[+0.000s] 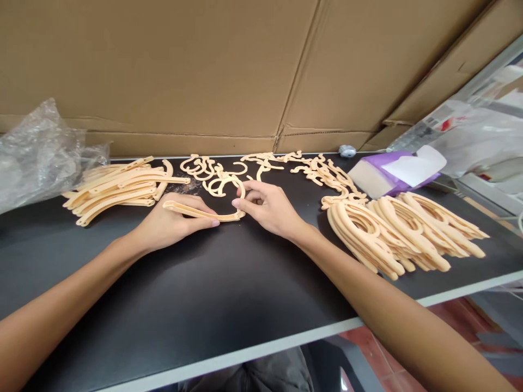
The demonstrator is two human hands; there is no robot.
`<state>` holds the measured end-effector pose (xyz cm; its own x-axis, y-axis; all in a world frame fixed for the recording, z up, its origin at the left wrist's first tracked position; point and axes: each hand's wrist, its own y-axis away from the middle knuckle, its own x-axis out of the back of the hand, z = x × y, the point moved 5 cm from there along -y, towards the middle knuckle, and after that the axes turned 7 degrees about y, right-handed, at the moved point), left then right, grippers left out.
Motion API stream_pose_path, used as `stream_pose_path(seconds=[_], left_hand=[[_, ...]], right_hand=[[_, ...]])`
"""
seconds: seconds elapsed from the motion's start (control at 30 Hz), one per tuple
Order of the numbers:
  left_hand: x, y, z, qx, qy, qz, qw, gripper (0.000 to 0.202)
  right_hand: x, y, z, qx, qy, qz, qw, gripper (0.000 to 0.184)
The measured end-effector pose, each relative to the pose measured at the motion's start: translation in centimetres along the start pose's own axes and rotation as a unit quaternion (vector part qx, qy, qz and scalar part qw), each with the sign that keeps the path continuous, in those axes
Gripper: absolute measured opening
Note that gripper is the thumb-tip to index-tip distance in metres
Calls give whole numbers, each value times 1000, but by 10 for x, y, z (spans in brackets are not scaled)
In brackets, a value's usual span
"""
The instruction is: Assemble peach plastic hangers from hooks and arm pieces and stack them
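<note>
My left hand (174,224) is closed on a long, beige plastic hanger arm (229,218), thumb lying along it. In my right hand (270,206) a curved beige plastic piece (242,190) is pinched between thumb and fingers. Its lower end meets the right end of the hanger arm; whether the two are joined I cannot tell. Just behind my hands lie loose curved pieces (200,166). To the left, beside my left hand, is a pile of similar hanger arms (118,188).
Small hook-shaped parts (327,171) lie at the back right. Stacks of folded beige hangers (388,228) are at the right, with a purple tissue pack (392,169) behind. Clear plastic bags (44,152) lie at the left. Cardboard (163,71) stands along the black table's (229,294) back edge.
</note>
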<state>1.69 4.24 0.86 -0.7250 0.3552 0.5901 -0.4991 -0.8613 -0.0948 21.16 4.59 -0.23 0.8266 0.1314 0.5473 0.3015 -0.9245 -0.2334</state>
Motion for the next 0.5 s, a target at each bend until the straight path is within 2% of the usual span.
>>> stream_pose_path(seconds=[0.17, 0.37, 0.5], left_hand=[[-1, -1, 3, -9, -1, 1, 1000, 20], [0, -1, -3, 10, 0, 25, 1000, 23], [0, 1, -5, 53, 40, 20, 998, 31]], right_hand=[[-1, 0, -3, 32, -7, -5, 999, 13], [-2, -3, 5, 18, -69, -19, 997, 12], [5, -5, 6, -3, -143, 41, 989, 19]])
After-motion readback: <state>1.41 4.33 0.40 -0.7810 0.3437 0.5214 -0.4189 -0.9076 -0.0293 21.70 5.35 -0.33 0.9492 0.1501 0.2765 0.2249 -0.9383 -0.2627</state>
